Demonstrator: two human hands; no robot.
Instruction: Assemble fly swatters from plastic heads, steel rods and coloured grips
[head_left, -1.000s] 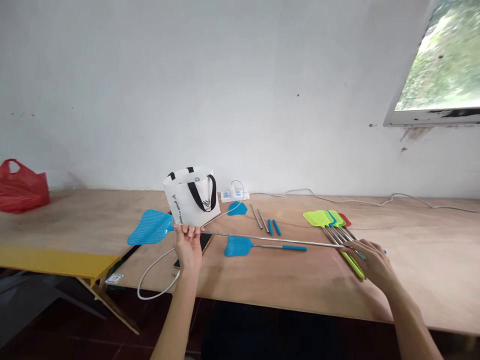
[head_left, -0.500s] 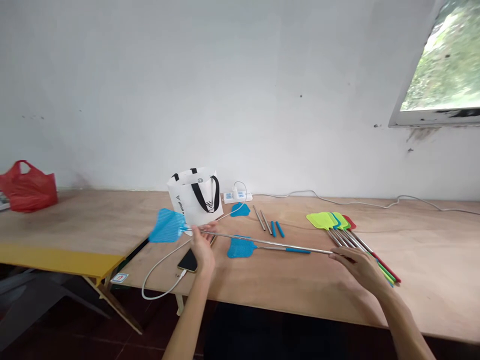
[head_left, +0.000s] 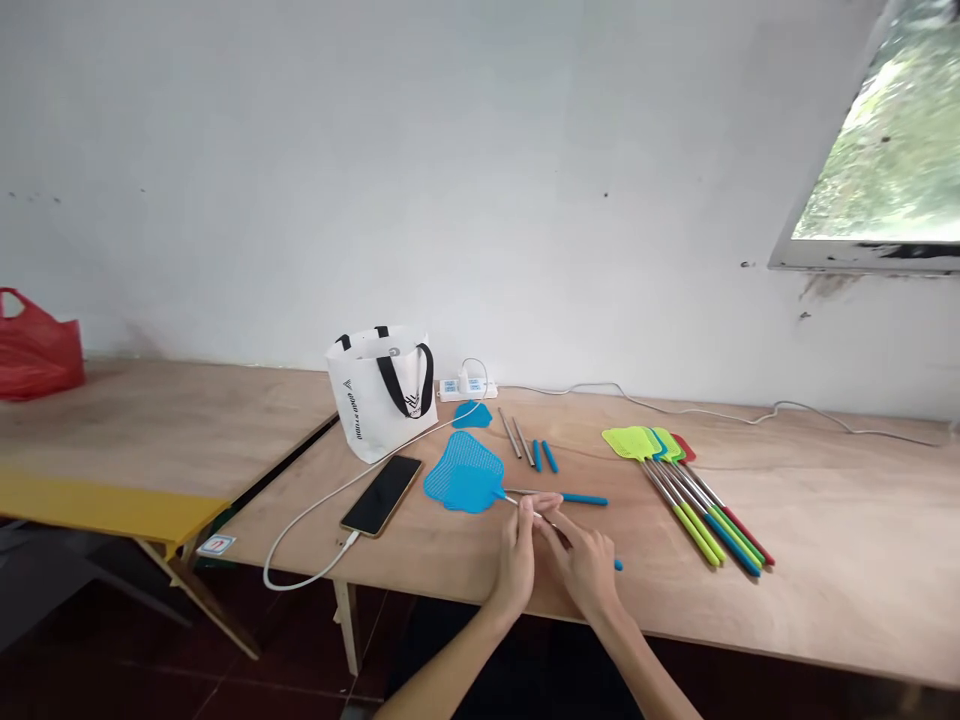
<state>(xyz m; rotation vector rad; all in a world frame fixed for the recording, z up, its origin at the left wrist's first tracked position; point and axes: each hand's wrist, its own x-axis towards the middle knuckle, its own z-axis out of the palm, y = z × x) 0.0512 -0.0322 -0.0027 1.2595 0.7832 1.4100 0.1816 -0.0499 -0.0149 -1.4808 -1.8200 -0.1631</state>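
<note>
Both hands are closed on the metal rod of a blue fly swatter (head_left: 466, 462). My left hand (head_left: 519, 556) grips it just behind the head, and my right hand (head_left: 583, 562) holds it close beside, nearer the grip. A blue handle tip (head_left: 618, 565) pokes out past my right hand. Beneath the held head lies a second blue fly swatter, largely covered; its blue handle (head_left: 585, 499) shows behind my fingers. Farther back are a loose blue swatter head (head_left: 472, 414), two bare metal rods (head_left: 519, 436) and two blue handle sleeves (head_left: 545, 456).
Several green, blue and red fly swatters (head_left: 694, 500) lie stacked at the right. To the left are a charging phone (head_left: 382, 495), a white bag (head_left: 375, 410) and a power strip (head_left: 468, 388). A red plastic bag (head_left: 37, 345) sits on the neighbouring table.
The held swatter's long rod has shortened as my hands came together. Its head moved right and down, over the other blue swatter. My right hand moved left, away from the stack.
</note>
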